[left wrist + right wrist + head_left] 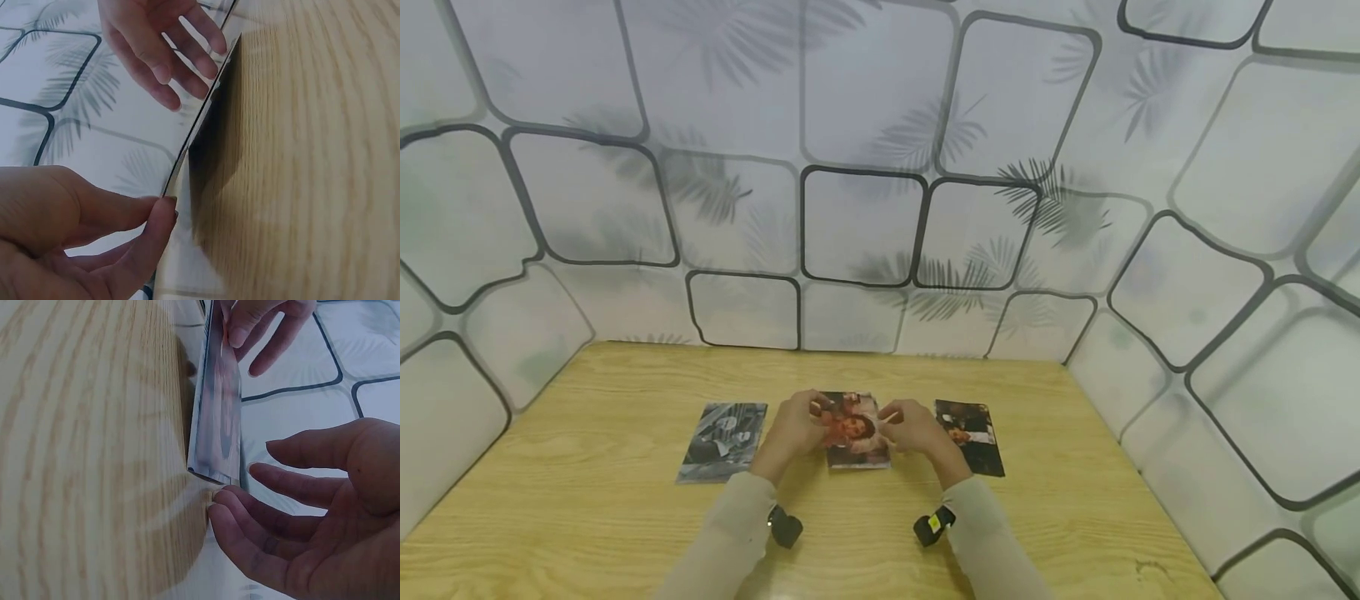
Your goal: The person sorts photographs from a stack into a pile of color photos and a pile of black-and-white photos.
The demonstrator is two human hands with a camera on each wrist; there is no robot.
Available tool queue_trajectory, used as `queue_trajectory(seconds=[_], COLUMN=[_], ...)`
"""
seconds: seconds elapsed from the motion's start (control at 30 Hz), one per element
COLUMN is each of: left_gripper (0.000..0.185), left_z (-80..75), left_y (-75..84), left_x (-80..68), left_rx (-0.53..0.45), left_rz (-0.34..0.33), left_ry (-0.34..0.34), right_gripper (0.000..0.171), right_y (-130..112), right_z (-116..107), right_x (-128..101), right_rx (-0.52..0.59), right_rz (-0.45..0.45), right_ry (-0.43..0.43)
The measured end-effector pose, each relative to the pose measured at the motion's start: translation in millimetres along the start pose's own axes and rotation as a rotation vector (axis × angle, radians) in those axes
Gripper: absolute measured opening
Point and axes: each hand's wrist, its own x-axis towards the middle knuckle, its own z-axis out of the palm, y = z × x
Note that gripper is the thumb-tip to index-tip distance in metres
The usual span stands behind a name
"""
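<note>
A colour photo print (856, 457) with reddish figures is in the middle of the table, raised off the wood along part of its length in the wrist views. My left hand (799, 423) pinches the print's left edge between thumb and forefinger; the left wrist view shows this grip on the thin sheet (206, 115) close up. Beside the opposite edge is my right hand (914, 425). Its fingers (269, 522) are spread and loosely bent, with the thumb apart and nothing held between them. Whether a right fingertip touches the print's corner, I cannot tell.
A black-and-white photo (724, 442) lies to the left on the wood-grain table (865, 533). To the right lies a dark colour photo (973, 437), partly behind the right forearm. Patterned white fabric walls (865, 225) rise behind and at both sides. Both wrists carry small black cameras (786, 527).
</note>
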Motion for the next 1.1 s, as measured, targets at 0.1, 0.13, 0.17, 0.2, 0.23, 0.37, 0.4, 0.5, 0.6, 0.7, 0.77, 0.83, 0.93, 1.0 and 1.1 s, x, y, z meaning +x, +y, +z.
queue_trajectory(seconds=[0.1,0.13,0.17,0.2,0.23,0.37,0.4,0.5,0.6,0.7,0.77,0.83,0.93,1.0,1.1], left_gripper=[0.034,0.034,0.033,0.033,0.033,0.034,0.034,0.036,0.035,0.033,0.033,0.031,0.031,0.032,0.033], left_z=[-1.0,-1.0,-0.9,-1.1,-1.0,-2.8,-3.4,-5.1,-5.1,-3.8,-1.6,1.7,8.6,13.7,21.6], left_y=[0.4,0.3,0.7,1.5,1.9,4.1,4.7,6.9,10.0,13.8,16.6,19.4,24.4,28.0,34.7], left_x=[0.0,0.8,1.1,1.4,2.1,3.2,3.6,3.4,3.6,3.5,3.7,4.5,6.0,7.2,9.0], left_rx=[0.024,0.029,0.032,0.029,0.024,-0.007,-0.018,-0.049,-0.077,-0.115,-0.144,-0.165,-0.182,-0.19,-0.213], left_rz=[0.008,0.013,0.013,0.012,0.01,0.01,0.008,0.004,0.003,0.013,0.017,0.025,0.034,0.043,0.054], left_ry=[0.029,0.037,0.042,0.045,0.048,0.051,0.05,0.044,0.046,0.048,0.047,0.04,0.024,0.011,-0.007], right_gripper=[0.033,0.033,0.033,0.034,0.034,0.035,0.035,0.034,0.034,0.035,0.036,0.036,0.036,0.036,0.037], right_y=[-1.5,-1.7,-1.6,-1.4,-1.0,2.0,2.7,3.3,2.6,1.8,1.7,2.5,4.0,6.4,10.6], right_z=[-0.3,-0.3,-0.4,-0.6,-0.9,-2.5,-3.0,-5.1,-7.5,-10.9,-14.2,-18.4,-26.7,-33.4,-45.1], right_x=[-0.4,-0.4,-0.3,-0.3,-0.1,1.5,2.1,2.6,1.9,-0.1,-1.7,-2.9,-4.8,-6.0,-8.8], right_rx=[-0.018,-0.021,-0.021,-0.019,-0.017,-0.024,-0.028,-0.037,-0.029,0.03,0.079,0.115,0.131,0.132,0.143], right_rz=[0.007,0.009,0.012,0.012,0.012,0.001,-0.005,-0.02,-0.035,-0.05,-0.057,-0.057,-0.043,-0.028,-0.02], right_ry=[0.007,0.01,0.011,0.011,0.013,0.027,0.031,0.044,0.051,0.053,0.057,0.069,0.099,0.118,0.14])
